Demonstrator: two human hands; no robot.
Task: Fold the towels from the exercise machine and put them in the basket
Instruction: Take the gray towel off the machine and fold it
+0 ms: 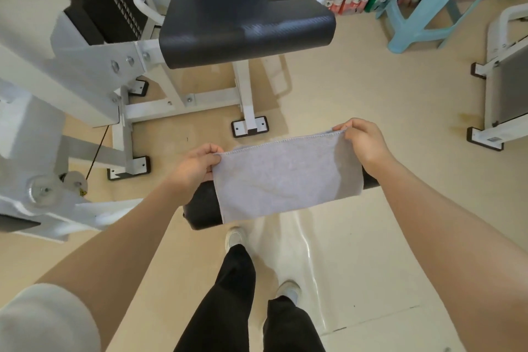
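A pale grey towel hangs stretched between my two hands in the middle of the view. My left hand pinches its upper left corner. My right hand pinches its upper right corner, a little higher. The towel's lower part drapes over a black padded roller of the exercise machine, which it mostly hides. No basket is in view.
The white exercise machine frame with its black seat stands ahead and to the left. A light blue plastic stool is at the back right, another white machine at the right edge. My legs and shoes stand below on beige floor.
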